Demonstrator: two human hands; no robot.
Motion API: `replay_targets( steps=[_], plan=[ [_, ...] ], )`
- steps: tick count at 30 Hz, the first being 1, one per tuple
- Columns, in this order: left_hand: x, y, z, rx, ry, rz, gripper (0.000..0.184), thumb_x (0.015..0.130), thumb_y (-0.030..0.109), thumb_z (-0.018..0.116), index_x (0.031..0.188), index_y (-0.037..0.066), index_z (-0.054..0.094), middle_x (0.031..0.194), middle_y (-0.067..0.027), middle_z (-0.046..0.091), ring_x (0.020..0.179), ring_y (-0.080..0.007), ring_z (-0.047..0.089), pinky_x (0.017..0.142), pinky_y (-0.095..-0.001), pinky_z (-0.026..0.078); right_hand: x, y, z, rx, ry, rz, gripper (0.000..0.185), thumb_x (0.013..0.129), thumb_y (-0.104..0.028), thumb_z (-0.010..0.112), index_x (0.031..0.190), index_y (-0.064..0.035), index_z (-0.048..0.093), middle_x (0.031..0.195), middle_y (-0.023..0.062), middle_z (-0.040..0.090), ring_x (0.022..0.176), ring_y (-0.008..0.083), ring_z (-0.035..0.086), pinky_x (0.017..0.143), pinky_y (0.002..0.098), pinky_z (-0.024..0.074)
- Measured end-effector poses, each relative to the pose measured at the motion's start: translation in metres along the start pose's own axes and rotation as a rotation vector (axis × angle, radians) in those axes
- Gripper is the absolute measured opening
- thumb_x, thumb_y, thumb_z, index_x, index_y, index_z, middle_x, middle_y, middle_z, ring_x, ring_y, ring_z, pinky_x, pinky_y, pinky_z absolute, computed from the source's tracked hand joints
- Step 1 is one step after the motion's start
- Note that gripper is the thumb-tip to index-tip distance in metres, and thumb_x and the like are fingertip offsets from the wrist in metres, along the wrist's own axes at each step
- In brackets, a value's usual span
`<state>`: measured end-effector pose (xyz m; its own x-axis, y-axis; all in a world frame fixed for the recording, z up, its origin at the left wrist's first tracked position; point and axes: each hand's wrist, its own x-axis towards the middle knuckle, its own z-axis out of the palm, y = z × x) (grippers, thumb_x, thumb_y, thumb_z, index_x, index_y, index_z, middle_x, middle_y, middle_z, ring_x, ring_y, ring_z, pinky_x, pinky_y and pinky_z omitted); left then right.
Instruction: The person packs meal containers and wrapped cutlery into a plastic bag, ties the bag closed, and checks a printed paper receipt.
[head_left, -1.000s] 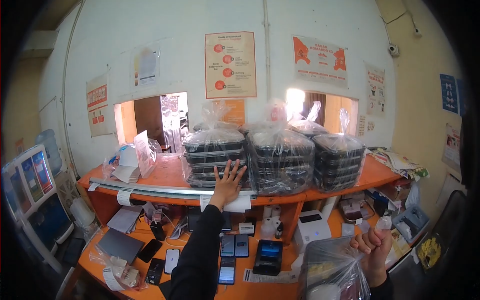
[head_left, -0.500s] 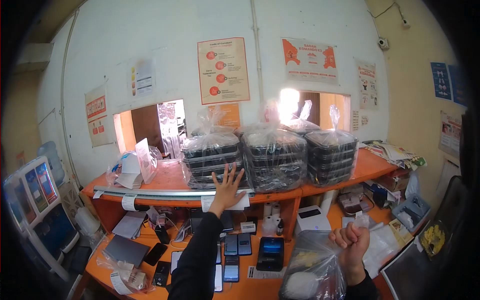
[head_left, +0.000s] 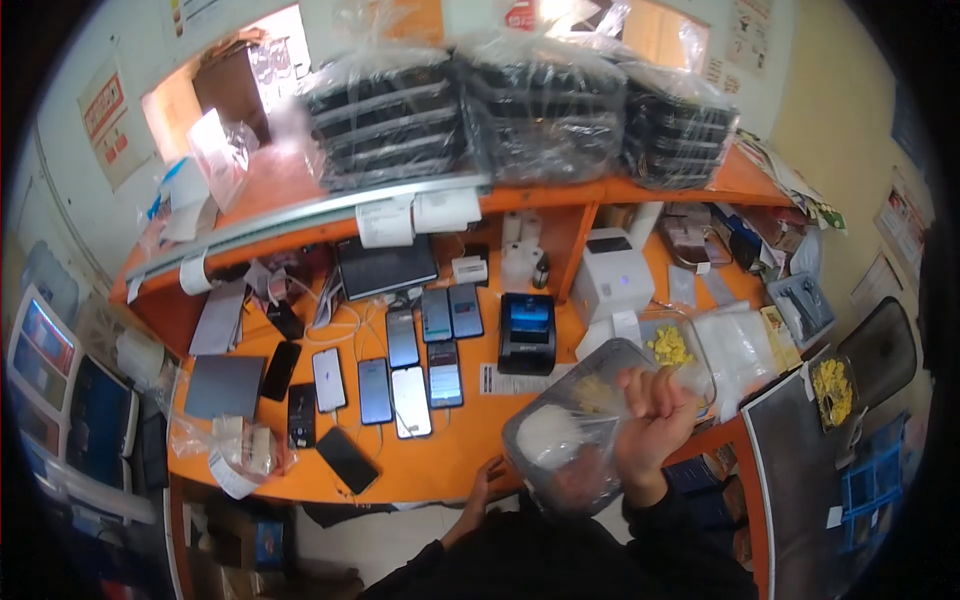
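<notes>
My right hand is closed round the gathered top of a clear plastic bag holding a meal box, with white rice and other food inside. The box hangs tilted over the front edge of the orange desk. Low by that edge, my left hand has its fingers stretched out, empty, just left of the box. A black handheld terminal with a lit blue screen lies beyond the box. Several phones, among them a white-screened phone, lie left of it.
Stacked black meal boxes in clear bags stand on the raised orange shelf. A white label printer sits under it. Yellow packets and plastic bags lie to the right, and a grey laptop to the left.
My left hand has left the stacked boxes on the shelf and come down to the desk's front edge. My right hand has raised the bagged meal box slightly leftward. The view has tilted down.
</notes>
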<state>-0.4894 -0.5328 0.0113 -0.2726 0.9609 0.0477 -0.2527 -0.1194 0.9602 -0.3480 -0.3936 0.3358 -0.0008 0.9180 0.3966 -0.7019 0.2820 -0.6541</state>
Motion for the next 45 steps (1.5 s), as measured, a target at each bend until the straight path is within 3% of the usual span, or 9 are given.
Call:
replay_targets(
  steps=[8,17,20,26,29,35,38,41,45],
  plan=[
    [-0.033,-0.014,-0.012,-0.156,0.185,-0.167,0.064,0.1,0.054,0.027,0.141,0.006,0.034,0.134,-0.0138,0.048,0.122,-0.0257,0.049,0.102,-0.039,0.039,-0.055,0.053,0.014,-0.189,-0.2,0.106,0.036,0.092,-0.026,0.037,0.059,-0.0121,0.03,0.053,0.0044,0.032,0.054,0.0177,0.036,0.072,0.0373,0.0406],
    [-0.036,0.028,-0.054,-0.175,0.314,-0.149,0.062,0.1,0.053,0.026,0.142,0.007,0.032,0.134,-0.0114,0.047,0.124,-0.0243,0.047,0.107,-0.0398,0.035,-0.07,0.077,0.011,0.028,-0.345,0.232,0.025,0.087,-0.004,0.037,0.062,-0.0058,0.037,0.062,0.0044,0.043,0.063,0.0143,0.04,0.08,0.0336,0.0419],
    [-0.031,0.027,-0.036,-0.128,0.415,-0.107,0.058,0.101,0.049,0.025,0.138,0.006,0.039,0.127,-0.0114,0.053,0.118,-0.0243,0.052,0.099,-0.04,0.043,-0.069,0.077,0.001,0.019,-0.298,0.189,0.024,0.086,-0.001,0.038,0.062,-0.0054,0.038,0.062,0.0039,0.043,0.063,0.0136,0.04,0.08,0.0336,0.0416],
    [-0.017,0.033,-0.001,0.007,0.354,-0.061,0.056,0.1,0.047,0.029,0.136,0.006,0.041,0.125,-0.0114,0.054,0.115,-0.0246,0.054,0.097,-0.0402,0.044,-0.055,0.054,-0.024,-0.394,-0.446,0.371,0.017,0.085,-0.007,0.047,0.07,-0.0003,0.05,0.062,0.0076,0.046,0.065,0.0201,0.048,0.077,0.0337,0.0411],
    [-0.009,0.041,0.007,0.09,0.303,-0.035,0.055,0.099,0.046,0.031,0.135,0.006,0.042,0.124,-0.0115,0.055,0.114,-0.0247,0.054,0.096,-0.0402,0.045,-0.036,0.054,-0.054,-0.51,-0.657,0.232,0.014,0.086,-0.013,0.053,0.081,-0.0001,0.056,0.071,0.0114,0.053,0.074,0.0238,0.054,0.076,0.0356,0.041],
    [-0.003,0.056,0.025,0.28,0.225,0.009,0.053,0.098,0.045,0.034,0.133,0.006,0.044,0.122,-0.0116,0.056,0.111,-0.025,0.056,0.094,-0.0404,0.046,-0.01,0.004,-0.081,-0.45,-0.855,0.401,0.045,0.095,-0.036,0.044,0.124,-0.0029,0.051,0.105,0.0125,0.055,0.101,0.0253,0.056,0.088,0.0353,0.0398],
    [-0.006,0.064,0.032,0.362,0.199,0.027,0.052,0.098,0.044,0.036,0.132,0.006,0.045,0.121,-0.0116,0.057,0.11,-0.0251,0.056,0.093,-0.0405,0.046,-0.009,0.012,-0.108,-0.452,-0.772,0.369,0.064,0.095,-0.054,0.034,0.135,-0.0059,0.049,0.101,0.0101,0.061,0.105,0.0211,0.054,0.092,0.0345,0.0386],
    [-0.007,0.07,0.039,0.415,0.182,0.052,0.051,0.097,0.043,0.038,0.131,0.006,0.046,0.12,-0.0116,0.057,0.109,-0.0253,0.057,0.092,-0.0405,0.047,0.016,0.026,-0.141,-0.451,-0.477,0.443,0.054,0.098,-0.045,0.037,0.134,-0.0068,0.051,0.106,0.0109,0.062,0.111,0.0207,0.054,0.095,0.0373,0.039],
    [-0.012,0.075,0.043,0.459,0.168,0.068,0.05,0.096,0.042,0.041,0.13,0.005,0.047,0.118,-0.0117,0.058,0.107,-0.0255,0.058,0.091,-0.0406,0.048,0.086,0.114,-0.232,-1.457,-0.561,0.117,0.039,0.092,-0.027,0.057,0.126,-0.0078,0.055,0.11,0.0114,0.064,0.11,0.026,0.056,0.097,0.0449,0.0389]
  ],
)
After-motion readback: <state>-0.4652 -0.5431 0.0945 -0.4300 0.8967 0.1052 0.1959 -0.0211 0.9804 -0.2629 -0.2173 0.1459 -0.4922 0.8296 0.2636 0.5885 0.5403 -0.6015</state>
